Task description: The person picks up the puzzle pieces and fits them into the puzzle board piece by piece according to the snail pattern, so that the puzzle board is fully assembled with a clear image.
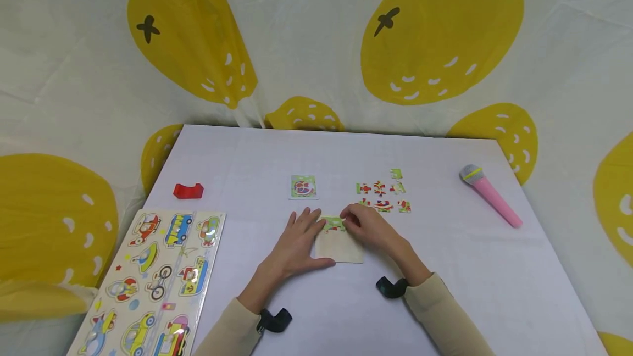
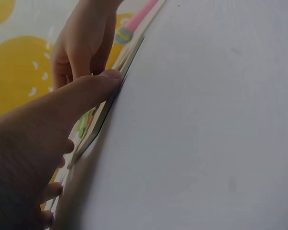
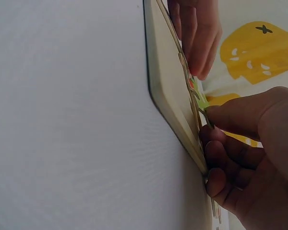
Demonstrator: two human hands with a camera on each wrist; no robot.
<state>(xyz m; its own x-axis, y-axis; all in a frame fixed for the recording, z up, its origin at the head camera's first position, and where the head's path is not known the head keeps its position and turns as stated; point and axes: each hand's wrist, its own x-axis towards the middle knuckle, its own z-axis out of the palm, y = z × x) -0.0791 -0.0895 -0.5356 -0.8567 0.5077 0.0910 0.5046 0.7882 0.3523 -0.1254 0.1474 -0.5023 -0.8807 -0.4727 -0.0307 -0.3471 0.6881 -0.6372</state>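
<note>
1 puzzle pc (image 3: pixel 203 102) pinched in R hand (image 1: pixel 372 227), L hand (image 1: pixel 300 242) w/ fingers apart touching bd (image 1: pixel 341 249).

white table (image 1: pixel 445 290) holds board (image 1: pixel 160 284), red block (image 1: pixel 188 192), card (image 1: pixel 303 187), puzzle pieces (image 1: pixel 379 188), base (image 1: pixel 338 250), microphone (image 1: pixel 494 198)

Much Green and Red, Against White and Yellow

Between the left hand (image 1: pixel 299 243) and the right hand (image 1: pixel 368 227), the small board (image 1: pixel 338 251) is plain cream, and its puzzle pieces (image 1: pixel 333 223) are green with red and white spots. Beyond the right hand, the loose pieces (image 1: pixel 379 188) repeat these colours — green, red, white. Beyond the left hand, the card (image 1: pixel 304 186) is green, with a round purple-and-white figure. Left of this hand, one block (image 1: pixel 188 192) is fully red, and a cream picture board (image 1: pixel 170 255) carries multicoloured vehicles. Right of the right hand, the microphone (image 1: pixel 496 202) is pink, with grey head and yellow band. Beyond both hands — a whitish cloth (image 1: pixel 306 32) printed with yellow fruits, white dashes and dark crosses.
</note>
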